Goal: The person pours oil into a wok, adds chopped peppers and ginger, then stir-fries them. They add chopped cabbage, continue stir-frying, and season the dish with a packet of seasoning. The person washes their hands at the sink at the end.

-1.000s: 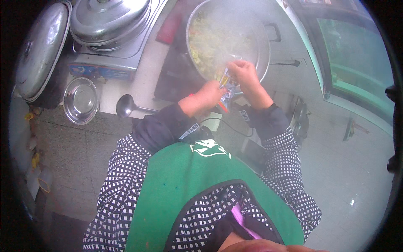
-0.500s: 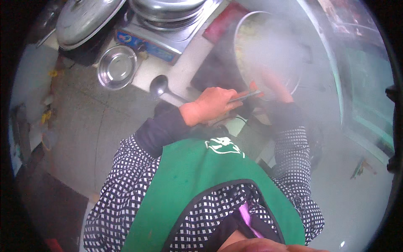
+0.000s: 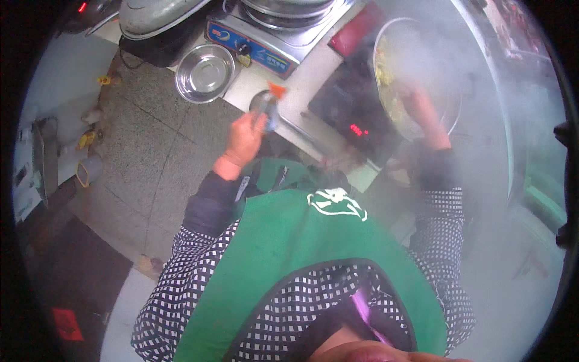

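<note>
My left hand is closed around a flat packet-like thing, grey-blue with an orange end, blurred by motion. It is held up over the bowl of a ladle, whose handle slants down to the right along the counter edge. My right hand reaches over a large round pot, with steam blurring its fingers. I cannot make out whether it holds anything. Yellowish food shows inside the pot near its left wall; thick steam covers the rest.
The pot stands by a black cooktop with lit red digits. A red item lies behind it. Left of these are a gas stove with stacked steel pans, a shiny steel bowl at the counter edge, and a big lidded pot.
My left hand has swung left, away from the pot, carrying the grey-blue and orange thing to above the ladle. My right hand stays over the pot. The whole view has shifted slightly.
</note>
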`<state>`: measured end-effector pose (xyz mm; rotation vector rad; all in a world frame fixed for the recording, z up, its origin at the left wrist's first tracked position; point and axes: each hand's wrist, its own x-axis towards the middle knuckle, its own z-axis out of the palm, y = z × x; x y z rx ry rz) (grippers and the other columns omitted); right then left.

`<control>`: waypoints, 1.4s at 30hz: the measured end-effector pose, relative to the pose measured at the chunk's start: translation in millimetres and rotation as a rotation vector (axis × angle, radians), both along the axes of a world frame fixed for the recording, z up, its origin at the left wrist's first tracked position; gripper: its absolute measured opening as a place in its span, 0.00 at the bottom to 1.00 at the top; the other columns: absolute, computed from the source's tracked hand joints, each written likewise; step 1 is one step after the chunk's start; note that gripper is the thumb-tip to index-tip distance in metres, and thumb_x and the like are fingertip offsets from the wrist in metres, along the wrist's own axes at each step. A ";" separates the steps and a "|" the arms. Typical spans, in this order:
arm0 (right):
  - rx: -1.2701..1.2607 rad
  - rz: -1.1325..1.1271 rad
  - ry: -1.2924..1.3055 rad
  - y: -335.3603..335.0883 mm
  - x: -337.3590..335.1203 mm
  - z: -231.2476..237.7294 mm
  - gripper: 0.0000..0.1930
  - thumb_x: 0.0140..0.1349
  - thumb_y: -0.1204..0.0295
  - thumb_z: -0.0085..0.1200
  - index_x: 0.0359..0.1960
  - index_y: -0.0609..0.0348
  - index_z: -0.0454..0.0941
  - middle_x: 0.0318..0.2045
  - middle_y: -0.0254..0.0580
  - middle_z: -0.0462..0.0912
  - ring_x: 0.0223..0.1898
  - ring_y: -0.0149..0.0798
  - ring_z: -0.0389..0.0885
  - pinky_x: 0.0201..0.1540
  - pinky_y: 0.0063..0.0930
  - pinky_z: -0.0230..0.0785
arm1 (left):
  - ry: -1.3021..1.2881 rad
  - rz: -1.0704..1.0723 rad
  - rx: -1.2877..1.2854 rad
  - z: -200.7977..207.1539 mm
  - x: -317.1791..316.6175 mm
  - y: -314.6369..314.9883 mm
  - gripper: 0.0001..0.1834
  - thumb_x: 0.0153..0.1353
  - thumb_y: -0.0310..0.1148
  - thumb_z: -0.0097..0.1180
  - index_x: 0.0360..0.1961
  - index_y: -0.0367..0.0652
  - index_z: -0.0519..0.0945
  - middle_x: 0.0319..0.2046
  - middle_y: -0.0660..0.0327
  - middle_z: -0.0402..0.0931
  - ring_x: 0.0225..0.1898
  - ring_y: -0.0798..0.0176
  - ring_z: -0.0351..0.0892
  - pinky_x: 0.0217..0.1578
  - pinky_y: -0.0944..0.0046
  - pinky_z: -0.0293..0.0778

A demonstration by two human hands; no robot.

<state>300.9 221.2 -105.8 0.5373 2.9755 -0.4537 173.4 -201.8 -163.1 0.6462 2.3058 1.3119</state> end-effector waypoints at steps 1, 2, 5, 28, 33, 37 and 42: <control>0.018 -0.071 -0.001 5.3 -2.6 11.9 0.14 0.59 0.69 0.51 0.46 0.59 0.76 0.45 0.52 0.77 0.47 0.52 0.75 0.51 0.39 0.66 | 0.017 0.068 0.059 -4.2 -2.9 -6.3 0.17 0.64 0.39 0.48 0.43 0.35 0.76 0.33 0.48 0.77 0.28 0.47 0.79 0.30 0.55 0.73; 0.056 -0.084 0.066 8.7 -4.5 21.1 0.14 0.59 0.69 0.51 0.47 0.58 0.76 0.46 0.52 0.76 0.47 0.50 0.75 0.52 0.39 0.66 | 0.040 0.110 0.135 -7.5 -7.1 -13.0 0.17 0.65 0.39 0.48 0.43 0.35 0.76 0.32 0.49 0.77 0.26 0.49 0.79 0.29 0.55 0.73; 0.006 -0.072 0.343 9.8 -5.4 36.7 0.12 0.56 0.71 0.54 0.41 0.61 0.79 0.42 0.46 0.78 0.47 0.48 0.75 0.49 0.37 0.67 | 0.149 0.218 0.155 -13.5 -16.0 -24.9 0.16 0.65 0.39 0.48 0.42 0.35 0.77 0.31 0.51 0.77 0.30 0.55 0.79 0.32 0.59 0.73; 0.103 0.288 -0.050 -166.8 -7.3 -67.4 0.16 0.57 0.77 0.43 0.49 0.56 0.67 0.49 0.48 0.71 0.46 0.54 0.75 0.42 0.41 0.72 | -0.123 0.437 0.462 -31.3 0.4 -31.0 0.13 0.60 0.28 0.57 0.45 0.32 0.78 0.37 0.62 0.80 0.37 0.74 0.75 0.41 0.70 0.71; 0.158 0.244 -0.075 -155.7 -23.1 -84.4 0.20 0.56 0.79 0.42 0.53 0.57 0.63 0.51 0.50 0.70 0.47 0.55 0.74 0.43 0.43 0.72 | -0.209 0.446 0.518 -21.7 6.2 -21.3 0.13 0.60 0.27 0.56 0.46 0.33 0.78 0.38 0.63 0.79 0.39 0.74 0.74 0.42 0.70 0.70; 0.101 0.229 -0.164 -152.6 -39.4 -89.4 0.16 0.55 0.79 0.43 0.48 0.58 0.64 0.45 0.52 0.73 0.42 0.55 0.76 0.40 0.45 0.71 | -0.193 0.373 0.527 -10.6 6.4 -18.7 0.13 0.61 0.27 0.55 0.46 0.32 0.77 0.38 0.63 0.79 0.39 0.74 0.74 0.43 0.70 0.69; 0.209 0.240 -0.149 -154.8 -51.6 -87.5 0.08 0.56 0.77 0.44 0.38 0.59 0.68 0.34 0.50 0.76 0.31 0.50 0.81 0.31 0.41 0.75 | -0.285 0.308 0.564 5.3 5.9 -16.8 0.13 0.60 0.26 0.56 0.45 0.32 0.77 0.39 0.60 0.79 0.40 0.72 0.74 0.43 0.69 0.70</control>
